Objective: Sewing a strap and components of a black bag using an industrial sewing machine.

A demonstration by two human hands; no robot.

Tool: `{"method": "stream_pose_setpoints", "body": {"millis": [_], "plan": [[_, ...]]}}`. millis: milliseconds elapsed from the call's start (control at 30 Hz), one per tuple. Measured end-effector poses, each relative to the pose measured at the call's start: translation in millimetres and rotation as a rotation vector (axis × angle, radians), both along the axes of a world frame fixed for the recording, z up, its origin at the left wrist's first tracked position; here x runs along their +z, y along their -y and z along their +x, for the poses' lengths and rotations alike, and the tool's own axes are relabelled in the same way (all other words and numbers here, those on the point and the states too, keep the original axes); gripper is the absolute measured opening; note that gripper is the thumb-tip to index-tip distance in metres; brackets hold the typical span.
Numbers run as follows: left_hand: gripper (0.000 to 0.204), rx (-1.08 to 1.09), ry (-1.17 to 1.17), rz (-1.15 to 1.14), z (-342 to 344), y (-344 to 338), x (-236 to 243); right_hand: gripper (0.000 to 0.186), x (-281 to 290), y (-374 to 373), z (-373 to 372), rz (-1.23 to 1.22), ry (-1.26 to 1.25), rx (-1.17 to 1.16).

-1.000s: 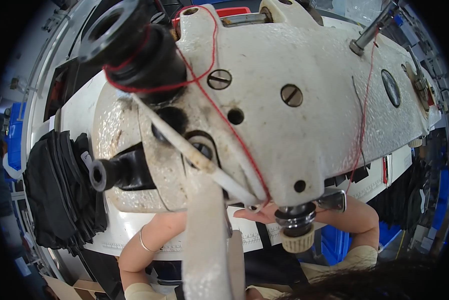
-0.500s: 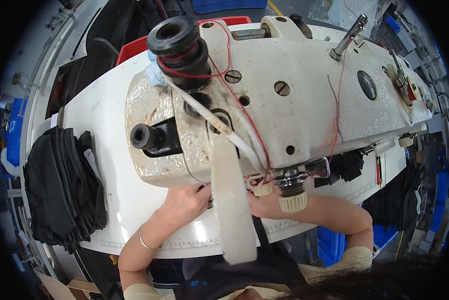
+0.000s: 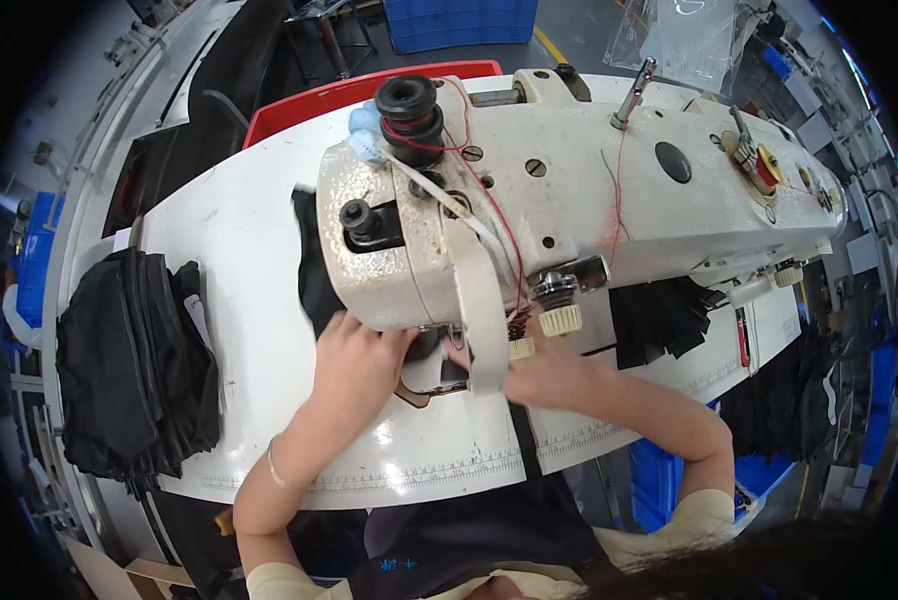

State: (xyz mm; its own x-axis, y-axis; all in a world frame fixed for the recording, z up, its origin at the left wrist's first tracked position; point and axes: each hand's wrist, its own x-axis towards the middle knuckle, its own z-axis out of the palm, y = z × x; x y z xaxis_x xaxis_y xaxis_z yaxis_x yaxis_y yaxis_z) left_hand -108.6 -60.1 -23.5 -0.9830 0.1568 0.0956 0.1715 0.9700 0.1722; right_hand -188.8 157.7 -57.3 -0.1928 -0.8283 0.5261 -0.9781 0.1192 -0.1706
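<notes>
A cream sewing machine (image 3: 589, 190), threaded with red thread, stands over a white table (image 3: 249, 390). Black fabric (image 3: 311, 260) lies behind the needle end. My left hand (image 3: 359, 370) is at the needle area, fingers bent and closed beside the fabric; what they hold is hidden. My right hand (image 3: 549, 372) is on the other side of the needle area, its fingers mostly hidden behind the white lever (image 3: 479, 320) and tension knobs (image 3: 559, 316). A bit of light blue cloth (image 3: 367, 130) sits by the top black post.
A pile of black pieces (image 3: 134, 370) lies at the left, more (image 3: 649, 325) on the table at right. A red tray (image 3: 269, 120) is behind the table; blue bins (image 3: 654, 480) sit below right, another (image 3: 459, 22) at the far side. A scissor-like red tool (image 3: 742, 340) lies right.
The camera has moved back, so the machine looks smaller and more table shows. My left hand has shifted forward at the needle area, and black fabric now shows behind the machine.
</notes>
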Motion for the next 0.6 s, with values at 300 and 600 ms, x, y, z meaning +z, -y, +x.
{"method": "stream_pose_setpoints", "body": {"millis": [300, 600], "plan": [[0.029, -0.657, 0.252, 0.306, 29.9, 1.3, 27.3, 0.022, 51.7, -14.7, 62.9, 0.279, 1.821, 0.413], [0.038, 0.115, -0.404, -0.264, 74.1, -19.3, 9.7, 0.017, 14.0, 51.0, 53.7, -0.207, 1.491, -0.156]]}}
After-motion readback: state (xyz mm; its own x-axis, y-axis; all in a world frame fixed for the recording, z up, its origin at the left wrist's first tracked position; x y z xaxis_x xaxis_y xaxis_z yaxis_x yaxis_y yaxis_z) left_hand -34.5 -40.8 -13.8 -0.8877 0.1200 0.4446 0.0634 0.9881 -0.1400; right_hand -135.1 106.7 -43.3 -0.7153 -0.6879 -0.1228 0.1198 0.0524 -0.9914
